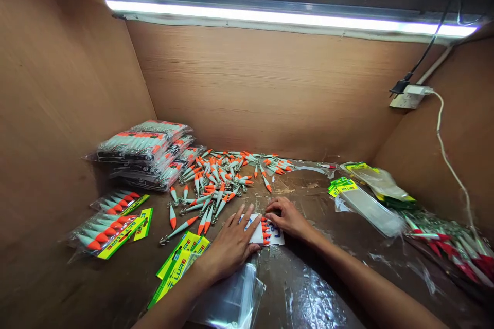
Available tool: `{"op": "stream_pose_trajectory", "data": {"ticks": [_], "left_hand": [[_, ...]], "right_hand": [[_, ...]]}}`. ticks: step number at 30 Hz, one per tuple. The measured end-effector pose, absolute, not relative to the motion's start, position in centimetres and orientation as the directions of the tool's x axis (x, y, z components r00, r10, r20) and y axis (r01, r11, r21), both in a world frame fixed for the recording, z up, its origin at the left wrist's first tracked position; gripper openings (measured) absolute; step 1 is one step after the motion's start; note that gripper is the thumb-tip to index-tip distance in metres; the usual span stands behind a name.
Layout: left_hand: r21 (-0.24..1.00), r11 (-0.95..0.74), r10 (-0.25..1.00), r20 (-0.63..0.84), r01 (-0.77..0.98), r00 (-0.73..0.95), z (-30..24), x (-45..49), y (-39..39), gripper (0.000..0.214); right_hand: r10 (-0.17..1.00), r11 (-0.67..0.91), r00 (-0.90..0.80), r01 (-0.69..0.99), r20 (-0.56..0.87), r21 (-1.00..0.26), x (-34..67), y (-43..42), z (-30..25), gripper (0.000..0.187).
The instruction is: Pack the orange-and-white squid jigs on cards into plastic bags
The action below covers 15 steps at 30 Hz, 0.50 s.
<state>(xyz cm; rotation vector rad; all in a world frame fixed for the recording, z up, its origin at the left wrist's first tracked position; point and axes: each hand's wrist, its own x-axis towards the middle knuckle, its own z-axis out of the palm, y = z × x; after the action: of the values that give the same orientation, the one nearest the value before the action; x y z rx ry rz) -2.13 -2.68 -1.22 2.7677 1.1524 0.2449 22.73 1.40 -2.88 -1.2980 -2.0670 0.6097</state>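
Observation:
My left hand [235,239] lies flat with its fingers spread over a white card [256,235]. Orange tips of several fishing lures [266,231] stick out from that card's right edge. Beside these tips is my right hand [284,217], its fingers curled inward; whatever is between them is hidden. Below it a white paper with blue print [275,236] rests on the table. Clear plastic sleeves [231,298] and yellow-green header cards [181,262] lie under and beside my left forearm. Behind the hands spreads a loose pile of white-and-orange lures [219,180].
Stacked bags of lures [142,154] stand at the back left, with filled lure packs [106,229] in front. At the right lie empty header-card bags [370,205] and red-and-white lures [451,247]. A white cable [443,149] hangs from a power outlet [409,96].

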Motion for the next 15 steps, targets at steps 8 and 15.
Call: {"op": "stream_pose_trajectory", "data": {"ticks": [8,15], "left_hand": [[0.127,-0.734,0.679,0.157,0.667,0.717,-2.0,-2.1,-2.4,0.065],[0.073,-0.567,0.773,0.391,0.821,0.499,-1.1,-0.6,-2.9,0.067]], "right_hand": [[0.892,0.453,-0.329,0.644,0.31,-0.617,22.1,1.1,-4.2,0.018],[0.995,-0.051,0.096,0.18,-0.034,-0.982,21.1,-0.7,-1.3,0.079]]}}
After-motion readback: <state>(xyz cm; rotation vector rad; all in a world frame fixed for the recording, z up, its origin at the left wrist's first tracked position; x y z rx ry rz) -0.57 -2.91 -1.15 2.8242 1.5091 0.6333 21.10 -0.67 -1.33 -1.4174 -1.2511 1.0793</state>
